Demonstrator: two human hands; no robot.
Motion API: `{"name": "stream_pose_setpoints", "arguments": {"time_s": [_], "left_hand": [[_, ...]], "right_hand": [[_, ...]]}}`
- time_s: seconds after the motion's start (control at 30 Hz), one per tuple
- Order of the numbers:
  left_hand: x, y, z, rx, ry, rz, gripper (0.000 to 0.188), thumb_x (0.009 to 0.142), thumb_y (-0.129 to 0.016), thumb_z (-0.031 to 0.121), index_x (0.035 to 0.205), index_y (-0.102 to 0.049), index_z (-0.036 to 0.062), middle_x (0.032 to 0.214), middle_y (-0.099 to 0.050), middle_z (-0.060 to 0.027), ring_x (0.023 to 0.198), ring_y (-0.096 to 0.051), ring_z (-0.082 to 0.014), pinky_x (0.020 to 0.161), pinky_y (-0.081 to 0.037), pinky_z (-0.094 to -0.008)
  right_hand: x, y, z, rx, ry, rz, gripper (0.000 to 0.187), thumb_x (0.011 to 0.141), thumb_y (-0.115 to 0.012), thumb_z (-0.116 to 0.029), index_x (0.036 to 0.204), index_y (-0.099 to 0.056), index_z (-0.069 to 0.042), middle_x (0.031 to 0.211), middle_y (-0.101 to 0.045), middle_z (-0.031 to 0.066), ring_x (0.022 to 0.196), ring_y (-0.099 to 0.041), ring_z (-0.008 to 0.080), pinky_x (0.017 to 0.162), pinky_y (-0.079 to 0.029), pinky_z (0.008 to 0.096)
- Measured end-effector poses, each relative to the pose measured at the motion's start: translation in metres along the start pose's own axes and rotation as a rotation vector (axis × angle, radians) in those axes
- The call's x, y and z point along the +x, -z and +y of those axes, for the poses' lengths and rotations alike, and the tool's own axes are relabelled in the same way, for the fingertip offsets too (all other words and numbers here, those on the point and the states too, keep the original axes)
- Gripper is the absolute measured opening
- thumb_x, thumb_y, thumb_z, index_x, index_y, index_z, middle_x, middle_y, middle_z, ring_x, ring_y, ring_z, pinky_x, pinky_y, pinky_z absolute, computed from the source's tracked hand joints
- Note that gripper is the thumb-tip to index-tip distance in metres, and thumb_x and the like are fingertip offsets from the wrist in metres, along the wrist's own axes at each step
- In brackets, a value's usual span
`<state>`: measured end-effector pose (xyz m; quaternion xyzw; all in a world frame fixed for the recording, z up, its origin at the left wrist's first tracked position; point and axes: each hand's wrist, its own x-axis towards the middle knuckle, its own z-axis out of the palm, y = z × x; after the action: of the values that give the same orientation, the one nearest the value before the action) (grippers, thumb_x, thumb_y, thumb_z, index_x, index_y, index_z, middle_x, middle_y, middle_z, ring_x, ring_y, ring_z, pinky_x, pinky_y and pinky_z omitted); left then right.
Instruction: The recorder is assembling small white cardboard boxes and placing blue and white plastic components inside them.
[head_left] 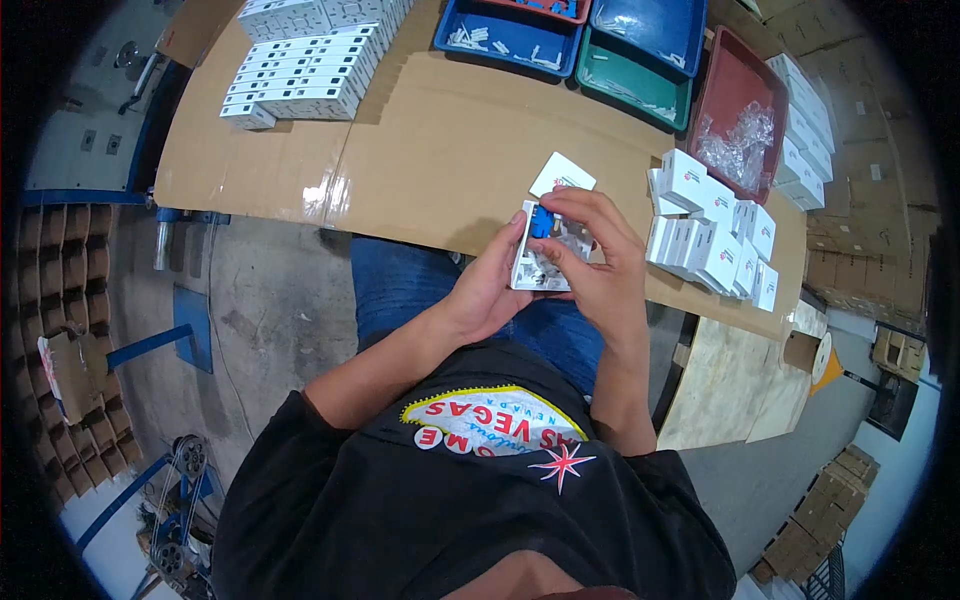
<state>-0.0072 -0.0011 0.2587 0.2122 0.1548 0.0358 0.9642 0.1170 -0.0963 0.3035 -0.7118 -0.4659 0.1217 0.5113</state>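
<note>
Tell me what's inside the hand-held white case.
Within the white case, a blue part shows near its far end, with pale grey details toward its near end. The right hand covers some of the interior; what lies beneath it cannot be seen.

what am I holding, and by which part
Left hand holds the white case by its left edge; right hand is at the blue piece, grip unclear.

We look steeply down from the wearer's head, a black shirt [350, 510] close beneath us at the lower edge. Our wide fisheye view faces forward over the jeans [388, 285] to the left hand [484, 287] and right hand [605, 258], slightly above mid-frame, and takes in the cardboard-covered table [430, 150] beyond; straight edges bow toward the rim.
</note>
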Motion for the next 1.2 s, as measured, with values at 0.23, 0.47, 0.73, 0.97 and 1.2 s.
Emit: {"name": "stream_pose_setpoints", "arguments": {"time_s": [0.23, 0.47, 0.73, 0.97, 1.2], "left_hand": [[0.0, 0.005, -0.002, -0.034, 0.009, -0.02, 0.054, 0.112, -0.027, 0.052, 0.151, -0.044, 0.0175, 0.143, -0.058, -0.0086, 0.13, -0.059, -0.022, 0.108, -0.048, -0.0459], [0.001, 0.007, 0.0, -0.043, 0.001, -0.003, 0.055, 0.113, -0.028, 0.051, 0.151, -0.043, 0.0148, 0.142, -0.059, -0.0087, 0.129, -0.06, -0.0217, 0.108, -0.049, -0.0453], [0.001, 0.008, 0.005, -0.078, 0.028, -0.012, 0.058, 0.112, -0.028, 0.052, 0.152, -0.042, 0.013, 0.141, -0.059, -0.0094, 0.128, -0.061, -0.023, 0.105, -0.052, -0.0459], [0.001, 0.005, 0.005, -0.081, 0.041, -0.038, 0.057, 0.112, -0.029, 0.052, 0.153, -0.042, 0.0147, 0.144, -0.058, -0.0105, 0.131, -0.059, -0.0251, 0.107, -0.05, -0.0488], [0.0, 0.006, 0.006, -0.093, 0.039, -0.048, 0.059, 0.112, -0.026, 0.051, 0.155, -0.038, 0.012, 0.147, -0.055, -0.0131, 0.133, -0.058, -0.0272, 0.108, -0.05, -0.0508]], "right_hand": [[-0.001, -0.001, 0.002, 0.035, -0.041, -0.004, 0.036, 0.076, -0.082, -0.005, 0.111, -0.074, -0.004, 0.114, -0.071, 0.0101, 0.11, -0.068, 0.0269, 0.095, -0.052, 0.0366], [0.003, -0.002, 0.0, 0.049, -0.063, -0.032, 0.036, 0.077, -0.082, -0.003, 0.112, -0.074, -0.003, 0.116, -0.07, 0.0107, 0.111, -0.068, 0.0261, 0.096, -0.052, 0.0354], [0.006, 0.002, -0.008, 0.042, -0.091, -0.094, 0.04, 0.079, -0.082, -0.001, 0.118, -0.073, -0.002, 0.124, -0.069, 0.0119, 0.118, -0.065, 0.025, 0.1, -0.051, 0.0349], [0.005, 0.002, -0.004, -0.043, -0.018, -0.071, 0.038, 0.081, -0.081, -0.001, 0.118, -0.074, -0.002, 0.122, -0.071, 0.012, 0.12, -0.066, 0.0237, 0.114, -0.04, 0.0403], [0.004, -0.001, 0.002, -0.046, -0.025, -0.047, 0.033, 0.082, -0.082, -0.012, 0.113, -0.076, -0.007, 0.12, -0.073, 0.0079, 0.113, -0.069, 0.0286, 0.114, -0.039, 0.0507]]}}
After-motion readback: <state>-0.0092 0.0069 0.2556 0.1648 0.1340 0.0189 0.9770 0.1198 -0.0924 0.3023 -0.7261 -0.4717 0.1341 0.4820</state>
